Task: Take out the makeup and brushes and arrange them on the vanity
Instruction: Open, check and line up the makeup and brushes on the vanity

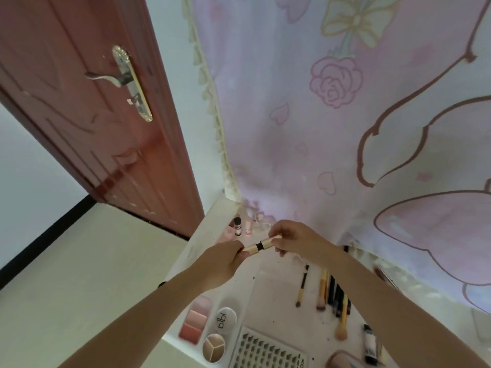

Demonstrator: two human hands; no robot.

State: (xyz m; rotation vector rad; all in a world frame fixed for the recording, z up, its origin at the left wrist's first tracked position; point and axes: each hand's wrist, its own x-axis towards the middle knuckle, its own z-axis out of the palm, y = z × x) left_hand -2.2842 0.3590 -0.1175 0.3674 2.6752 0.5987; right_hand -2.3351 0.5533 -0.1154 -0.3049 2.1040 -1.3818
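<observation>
Both hands hold a gold tube with a black band (261,245) level above the white vanity (212,221). My left hand (225,264) grips its left end and my right hand (289,237) grips its right end. Below them several brushes (322,290) lie side by side on the top. A pink blush palette (195,324), a round white compact (225,320), a round three-shade palette (214,347) and a tray of false lashes (268,350) sit near the front edge. Small bottles (237,226) stand at the back left corner.
A pink patterned cloth (345,115) hangs over the wall behind the vanity. A red-brown door (93,115) with a metal handle stands to the left. A black-and-white tube (369,343) lies at the right, by a pink item at the bottom edge.
</observation>
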